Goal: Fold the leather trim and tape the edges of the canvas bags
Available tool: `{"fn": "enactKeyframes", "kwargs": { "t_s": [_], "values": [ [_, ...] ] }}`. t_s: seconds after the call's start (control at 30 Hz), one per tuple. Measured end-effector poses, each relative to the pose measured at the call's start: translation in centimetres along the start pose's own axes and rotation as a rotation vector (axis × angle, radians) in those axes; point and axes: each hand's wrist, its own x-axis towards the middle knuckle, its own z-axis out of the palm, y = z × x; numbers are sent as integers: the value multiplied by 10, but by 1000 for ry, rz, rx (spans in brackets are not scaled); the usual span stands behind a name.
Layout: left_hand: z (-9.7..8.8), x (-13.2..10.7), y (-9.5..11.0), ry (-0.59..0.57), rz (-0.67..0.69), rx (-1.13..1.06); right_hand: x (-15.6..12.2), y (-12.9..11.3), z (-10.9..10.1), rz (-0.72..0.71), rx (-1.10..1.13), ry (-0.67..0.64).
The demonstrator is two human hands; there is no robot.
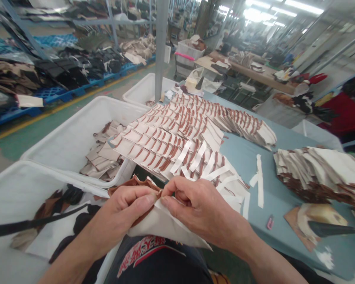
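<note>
Head view: a sewing-room counter (241,152) with one piece of work in hand. The left hand (133,205) and the right hand (192,199) both pinch a pale cloth piece (168,224) along its brown-edged upper side, thumbs and forefingers nearly meeting; the piece hangs over the lap, in front of the near edge of the counter. Its seam is partly covered by the fingers, so whether that edge is finished cannot be told with certainty.

Beyond the hands, overlapping rows of cloth pieces (154,144) lie fanned out, brown edges showing; these appear to be laid out in order, and a further fanned row lies toward the far side. White strips (180,157) rest loosely across the near rows, and one long strip (260,185) lies apart on the counter; they seem not yet joined to anything. To the right stands a thick stack of cloth pieces (319,165), neatly piled. At left, a white tub (62,122) holds a loose heap of similar pieces (102,157). On this evidence the work is judged to be midway, with the held piece unfinished.
</note>
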Motion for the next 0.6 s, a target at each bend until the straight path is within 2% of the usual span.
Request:
{"fn": "enactKeyframes", "kwargs": {
  "t_s": [0.2,0.4,0.6],
  "values": [
    [1,0,-5,-35,-14,-30,0,-2,1,71,-88,-16],
    [1,2,-8,23,-26,15,6,-1,-8,68,-172,-126],
    [1,3,-10,-1,-38,-5,15,6,-17,21,-48,-225]
  ]
}}
